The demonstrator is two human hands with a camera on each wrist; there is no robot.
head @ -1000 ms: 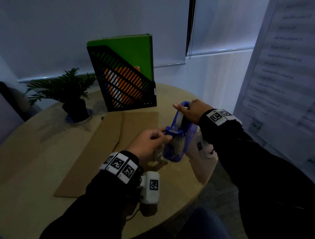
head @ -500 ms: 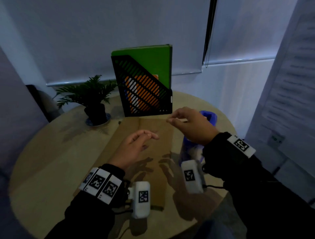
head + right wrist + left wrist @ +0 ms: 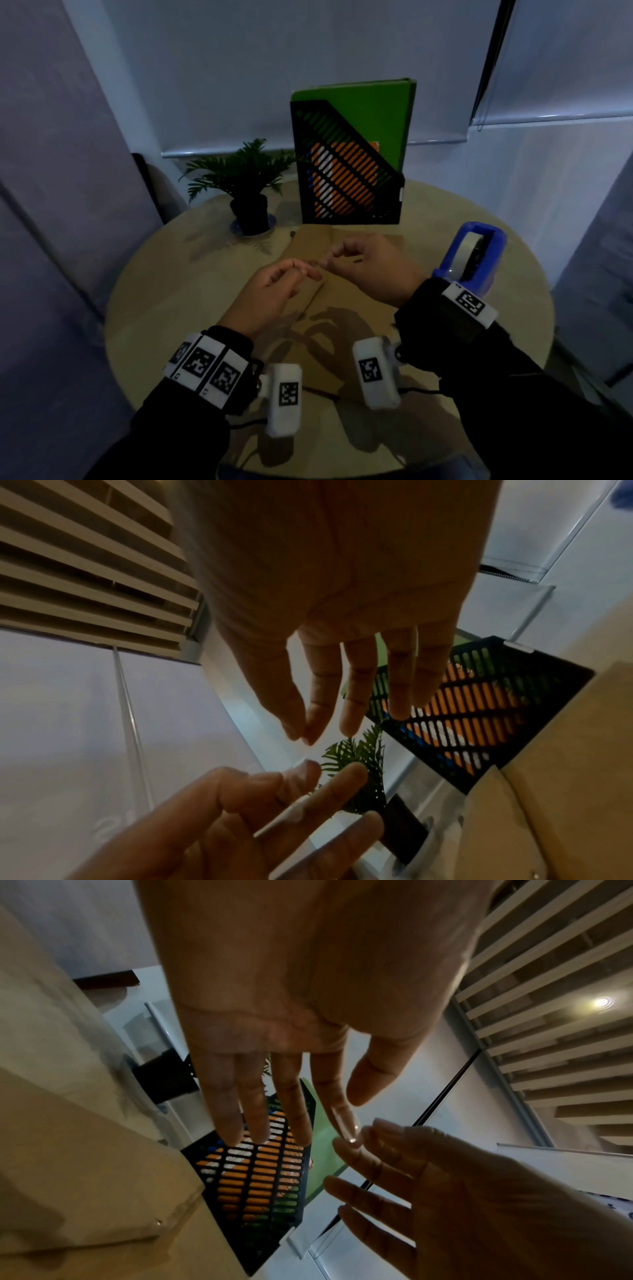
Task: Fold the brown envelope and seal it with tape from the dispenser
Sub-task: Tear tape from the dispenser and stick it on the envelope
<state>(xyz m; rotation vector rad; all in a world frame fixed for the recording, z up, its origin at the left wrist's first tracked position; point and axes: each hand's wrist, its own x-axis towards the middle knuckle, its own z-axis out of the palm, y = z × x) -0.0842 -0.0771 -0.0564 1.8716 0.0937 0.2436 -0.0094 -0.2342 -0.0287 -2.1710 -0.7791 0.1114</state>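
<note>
Above the envelope (image 3: 342,308) both hands meet at the fingertips, and a short piece of clear tape (image 3: 347,1130) seems to hang between them; it is thin and hard to see, so I say this with some care. The right hand (image 3: 373,270) has a narrow grip: thumb and first finger are pressed tip to tip, as it seems on one end of the tape. The left hand (image 3: 274,294) has no real grip. Its fingers are almost straight, the thumb stands apart, and the tape only sticks to the first fingertip.

The envelope lies flat on the counter (image 3: 164,291), directly below the hands. Its long axis runs away from the person, a little slanted, and the edge of the folded part runs along the same axis, just under the point where the fingertips meet. The tape lies roughly across this edge, so I judge the next move is straight down. Both hands are equally near. The dispenser (image 3: 474,260) stands apart, on the right.
</note>
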